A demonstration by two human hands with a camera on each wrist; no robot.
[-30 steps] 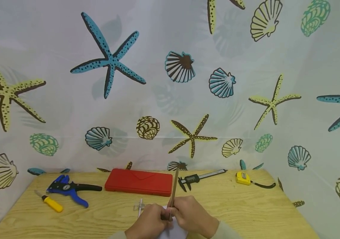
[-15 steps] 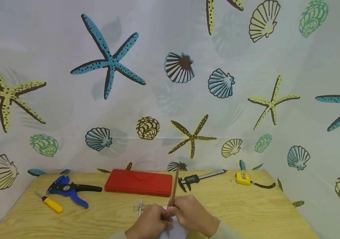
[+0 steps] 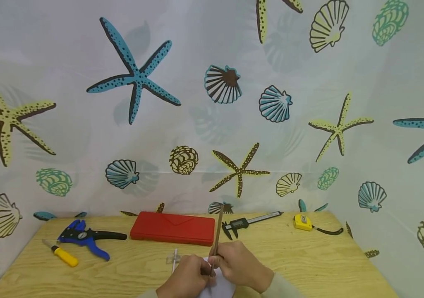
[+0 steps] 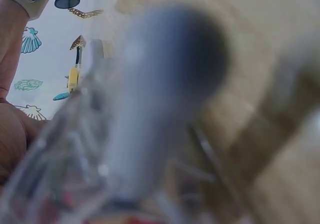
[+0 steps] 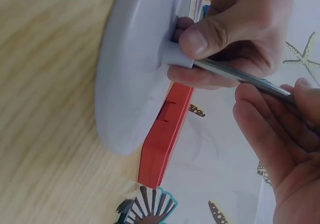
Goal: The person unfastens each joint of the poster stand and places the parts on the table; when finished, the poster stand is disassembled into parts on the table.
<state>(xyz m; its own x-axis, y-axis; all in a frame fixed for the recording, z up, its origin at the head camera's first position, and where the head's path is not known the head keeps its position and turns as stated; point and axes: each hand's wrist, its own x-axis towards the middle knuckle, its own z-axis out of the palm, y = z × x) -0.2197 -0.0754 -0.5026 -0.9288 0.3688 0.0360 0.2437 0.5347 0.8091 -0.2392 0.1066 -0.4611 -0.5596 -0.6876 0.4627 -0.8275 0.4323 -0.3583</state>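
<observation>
A white, smooth, rounded base (image 5: 130, 73) with a short collar stands on the table, mostly behind the hands in the head view. A thin metal rod (image 3: 218, 229) rises from its collar, leaning slightly right. My left hand (image 3: 187, 276) pinches the collar at the rod's foot, thumb and fingers on opposite sides in the right wrist view. Higher up, my right hand (image 3: 239, 265) grips the rod between thumb and curled fingers. A blurred, round-ended grey-white post (image 4: 165, 83) and clear plastic fill much of the left wrist view.
Beside my left hand is a thin white stick (image 3: 175, 260) with a clear piece. Behind lie a red case (image 3: 172, 227), a digital caliper (image 3: 239, 224) and a tape measure (image 3: 303, 222). Blue-black pliers (image 3: 85, 236) and a yellow-handled screwdriver (image 3: 64, 255) are at left.
The rod's top end and my right hand have shifted up very slightly. My left hand stays at the base's collar.
</observation>
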